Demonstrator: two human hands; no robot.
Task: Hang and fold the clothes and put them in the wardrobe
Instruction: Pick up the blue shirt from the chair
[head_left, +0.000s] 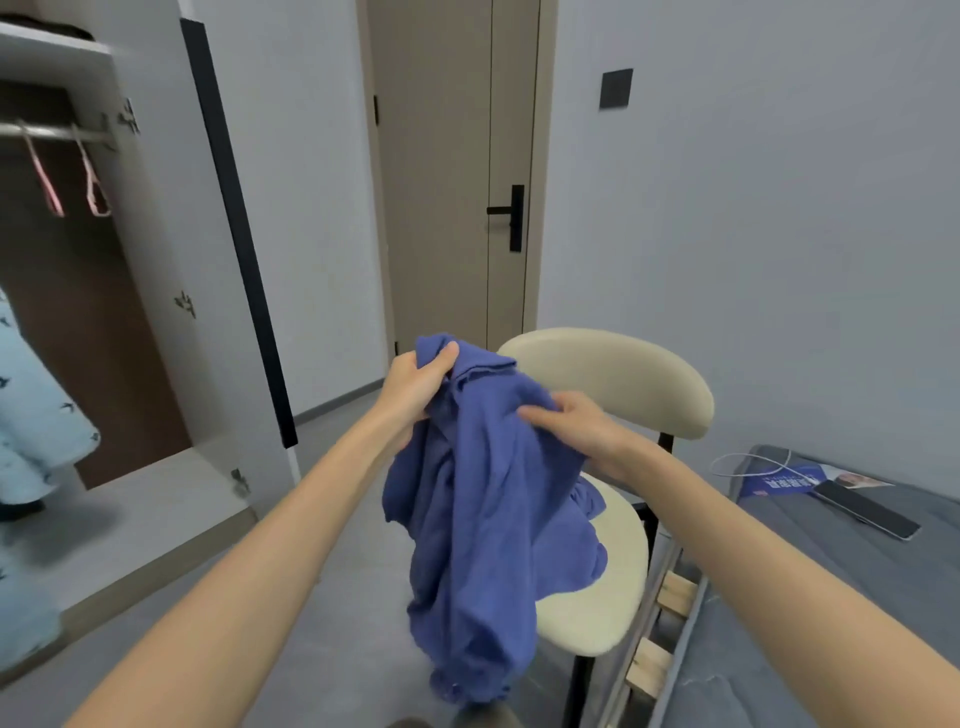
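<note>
One wardrobe (171, 234): white, left side, door swung open, brown inside; rail up top.
Room door (447, 182): beige, shut, black handle, centre back.
Bed (831, 597): grey cover, right edge; wood slats show along its near side.
Chair (613, 384): cream seat + curved backrest, black legs; betw. wardrobe and bed, just beside bed.
Blue garment (483, 493): mid-frame, held up in air over chair's front-left. Matte blue-violet cloth, crumpled, bunched at top, hangs in long creased folds; a fold on its right drapes onto the seat.
Pale-blue garment (36, 415): hangs far left in wardrobe, small dark bird prints.
Left grip (415, 382): fingers curled round garment's bunched top edge.
Right grip (576, 421): closed on the cloth a bit lower, to the right; fingers over front, thumb hidden.
Pink hangers (96, 187): 2, bare, on the rail.
Phone (865, 509): dark, flat on bed, beside blue leaflet (779, 483).
</note>
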